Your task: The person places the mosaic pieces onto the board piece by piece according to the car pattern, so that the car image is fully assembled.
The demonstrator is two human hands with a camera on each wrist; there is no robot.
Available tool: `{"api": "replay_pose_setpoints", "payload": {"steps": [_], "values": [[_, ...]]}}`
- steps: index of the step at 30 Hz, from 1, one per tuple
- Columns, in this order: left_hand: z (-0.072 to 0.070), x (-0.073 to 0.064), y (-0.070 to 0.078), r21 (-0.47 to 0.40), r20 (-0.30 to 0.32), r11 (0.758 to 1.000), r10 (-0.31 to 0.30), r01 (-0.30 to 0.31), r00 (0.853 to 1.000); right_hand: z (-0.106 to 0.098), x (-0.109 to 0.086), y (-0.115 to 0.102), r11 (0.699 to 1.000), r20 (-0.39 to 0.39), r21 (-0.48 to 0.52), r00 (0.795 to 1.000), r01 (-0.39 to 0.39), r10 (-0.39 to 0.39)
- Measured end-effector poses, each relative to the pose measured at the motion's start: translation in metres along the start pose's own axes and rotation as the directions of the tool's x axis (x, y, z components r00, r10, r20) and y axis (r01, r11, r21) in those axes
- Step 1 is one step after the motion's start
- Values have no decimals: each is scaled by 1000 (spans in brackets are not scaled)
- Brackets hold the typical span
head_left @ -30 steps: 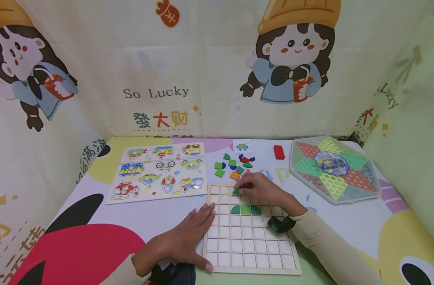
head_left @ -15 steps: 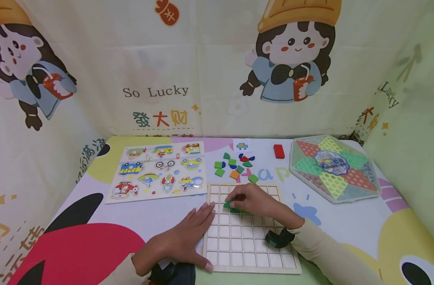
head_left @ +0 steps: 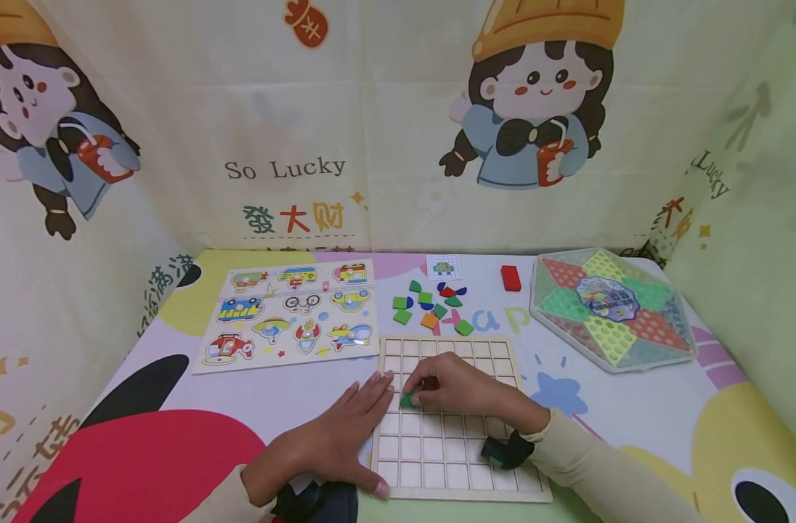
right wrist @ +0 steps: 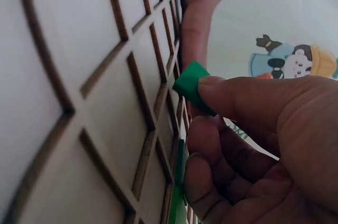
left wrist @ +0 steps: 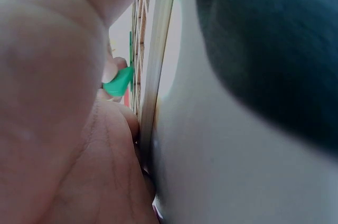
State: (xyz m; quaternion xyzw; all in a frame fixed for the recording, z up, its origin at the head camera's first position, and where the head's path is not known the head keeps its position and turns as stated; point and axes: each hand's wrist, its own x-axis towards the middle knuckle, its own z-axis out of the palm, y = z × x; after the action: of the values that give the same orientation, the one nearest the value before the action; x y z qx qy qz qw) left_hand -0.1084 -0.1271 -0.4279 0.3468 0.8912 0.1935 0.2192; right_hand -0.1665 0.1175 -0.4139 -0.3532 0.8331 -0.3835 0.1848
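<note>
Right hand (head_left: 460, 385) pinches green piece (head_left: 407, 400), tilted, at board's (head_left: 435, 477) left columns, apparently for fine alignment; contact unclear. Left hand (head_left: 329, 443), fingers straight, lies along board's left edge, probably steadying it.

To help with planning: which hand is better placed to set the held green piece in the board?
Likely the right hand: it pinches the green piece over the board; the left hand rests at its edge.
</note>
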Motion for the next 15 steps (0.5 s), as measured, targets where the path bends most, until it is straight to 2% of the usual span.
{"api": "replay_pose_setpoints", "payload": {"steps": [9, 15], "values": [[0, 0, 0, 1, 1, 1000, 6, -6, 1000, 3, 0, -1, 993, 11, -119, 1000, 15, -13], [0, 1, -1, 1, 10, 1000, -1, 1, 1000, 3, -1, -4, 969, -5, -245, 1000, -1, 0]]}}
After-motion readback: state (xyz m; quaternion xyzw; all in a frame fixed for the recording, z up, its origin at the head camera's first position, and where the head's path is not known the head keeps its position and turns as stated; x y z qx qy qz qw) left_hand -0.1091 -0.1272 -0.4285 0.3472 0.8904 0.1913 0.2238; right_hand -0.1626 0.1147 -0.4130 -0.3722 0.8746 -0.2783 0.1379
